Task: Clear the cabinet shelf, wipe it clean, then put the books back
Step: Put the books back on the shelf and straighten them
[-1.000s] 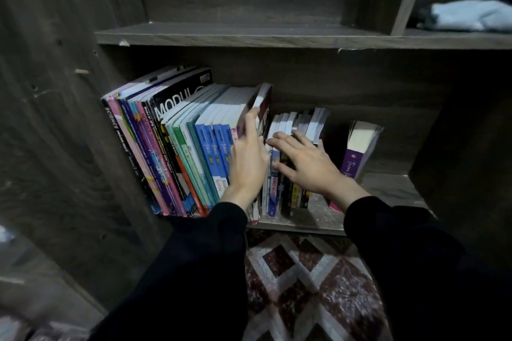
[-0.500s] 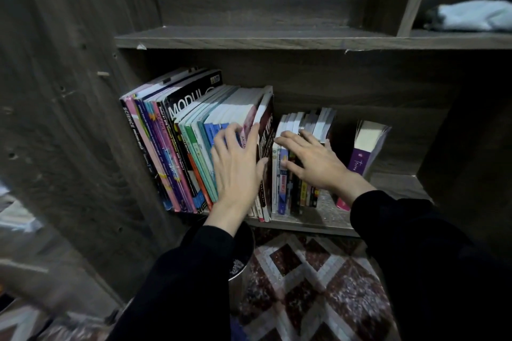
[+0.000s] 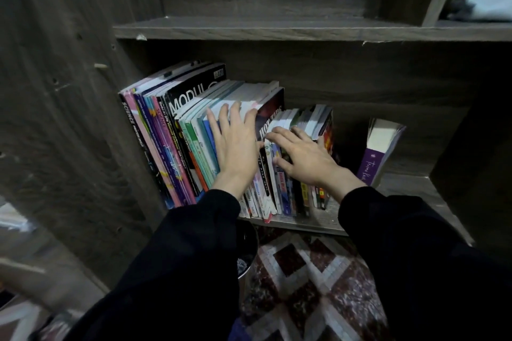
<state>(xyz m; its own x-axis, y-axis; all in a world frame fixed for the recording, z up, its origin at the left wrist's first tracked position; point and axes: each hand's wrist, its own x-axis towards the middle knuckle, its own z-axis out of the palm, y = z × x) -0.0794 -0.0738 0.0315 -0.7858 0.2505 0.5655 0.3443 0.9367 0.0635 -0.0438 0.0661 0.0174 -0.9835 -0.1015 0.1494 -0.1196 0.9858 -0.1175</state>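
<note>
A row of tall books [image 3: 171, 130] leans left on the cabinet shelf [image 3: 310, 223], with a group of smaller books [image 3: 307, 119] beside it. My left hand [image 3: 235, 147] lies flat with straight fingers against the spines of the tall blue and white books. My right hand [image 3: 302, 153] rests on the small books, fingers spread over their top edges. A purple book [image 3: 371, 163] leans by itself further right on the shelf.
An upper shelf [image 3: 277, 30] runs above, with a pale cloth [image 3: 487, 4] at its top right. The cabinet's side wall [image 3: 69, 119] stands at the left. Below lie a patterned floor [image 3: 313, 279] and a metal bin [image 3: 246, 249].
My left hand has let go of the dark book's edge and now lies flat on the tall spines. The right hand has stayed on the small books. The camera has drifted.
</note>
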